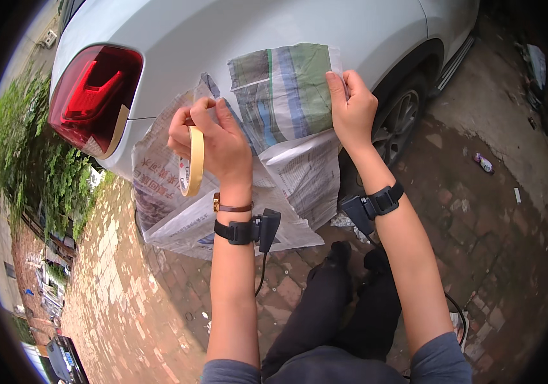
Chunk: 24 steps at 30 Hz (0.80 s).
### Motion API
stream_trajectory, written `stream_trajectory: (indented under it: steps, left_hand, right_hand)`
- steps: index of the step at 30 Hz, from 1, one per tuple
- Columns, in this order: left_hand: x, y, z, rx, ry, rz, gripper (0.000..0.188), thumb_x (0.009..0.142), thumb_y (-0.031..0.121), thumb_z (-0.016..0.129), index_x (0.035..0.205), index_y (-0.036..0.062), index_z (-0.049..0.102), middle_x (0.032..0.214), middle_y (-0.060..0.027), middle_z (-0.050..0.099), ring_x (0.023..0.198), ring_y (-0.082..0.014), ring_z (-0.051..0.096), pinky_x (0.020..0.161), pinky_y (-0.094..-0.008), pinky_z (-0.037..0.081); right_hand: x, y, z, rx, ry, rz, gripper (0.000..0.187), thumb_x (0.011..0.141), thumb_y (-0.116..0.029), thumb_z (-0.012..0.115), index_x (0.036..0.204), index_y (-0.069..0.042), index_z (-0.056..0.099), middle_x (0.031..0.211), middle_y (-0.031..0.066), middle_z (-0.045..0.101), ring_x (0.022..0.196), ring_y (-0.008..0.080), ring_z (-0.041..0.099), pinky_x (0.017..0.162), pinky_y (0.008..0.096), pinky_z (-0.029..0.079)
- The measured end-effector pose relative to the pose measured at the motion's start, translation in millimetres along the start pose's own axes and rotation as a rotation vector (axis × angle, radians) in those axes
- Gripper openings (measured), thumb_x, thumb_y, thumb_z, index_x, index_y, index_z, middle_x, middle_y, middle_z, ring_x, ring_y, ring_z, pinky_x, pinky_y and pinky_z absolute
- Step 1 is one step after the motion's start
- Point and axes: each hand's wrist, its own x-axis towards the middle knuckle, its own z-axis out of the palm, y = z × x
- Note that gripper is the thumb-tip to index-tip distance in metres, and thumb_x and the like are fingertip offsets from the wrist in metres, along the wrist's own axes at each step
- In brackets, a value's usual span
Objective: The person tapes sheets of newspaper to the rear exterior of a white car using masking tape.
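My left hand (217,144) is closed, with a roll of pale yellow masking tape (192,168) hooked at its fingers. Its bent fingers and thumb are close to the newspaper; whether they also pinch its edge I cannot tell. My right hand (354,110) is closed too, its thumb and forefinger pinching the upper right edge of a piece of newspaper (293,93) printed green, white and blue. This piece lies against the white car body (222,38). Below it, more newspaper sheets (184,185) hang down over the bumper.
Left of the paper is the red tail light (88,96), with a tape strip (117,128) along its edge. The rear wheel (402,121) stands on the right. Underfoot is brick paving (133,281), and green plants (37,147) grow at far left. A small bottle (484,162) lies at right.
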Motion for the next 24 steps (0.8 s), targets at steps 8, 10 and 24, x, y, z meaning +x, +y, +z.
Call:
stream_trajectory:
  steps: [8,10,24]
  left_hand:
    - [-12,-16,-12,-0.098,-0.136,0.097,0.016,0.095,0.02,0.067,0.108,0.0097,0.066,0.118,-0.01,0.053,0.109,-0.0292,0.05,0.094,-0.0433,0.039]
    - [-24,-20,-19,-0.054,-0.176,0.169,0.024,0.096,0.02,0.065,0.118,0.0097,0.066,0.126,-0.0102,0.053,0.116,-0.029,0.05,0.099,-0.0439,0.04]
    - [-43,-25,-24,0.011,-0.167,0.252,0.04,0.095,0.018,0.064,0.135,0.0127,0.065,0.135,-0.0074,0.052,0.123,-0.0257,0.05,0.106,-0.043,0.04]
  right_hand:
    - [-13,16,-19,0.152,-0.134,0.103,0.029,0.098,-0.025,0.068,0.082,-0.002,0.059,0.057,-0.0015,0.053,0.053,0.0039,0.044,0.05,0.0247,0.035]
    - [-13,14,-17,0.043,-0.091,0.054,0.028,0.099,-0.024,0.067,0.083,-0.003,0.058,0.056,0.0022,0.053,0.049,0.0092,0.046,0.049,0.027,0.037]
    - [-28,38,-18,0.156,0.065,-0.046,0.028,0.102,-0.028,0.064,0.092,-0.003,0.056,0.057,-0.0001,0.053,0.053,0.0075,0.046,0.051,0.0255,0.038]
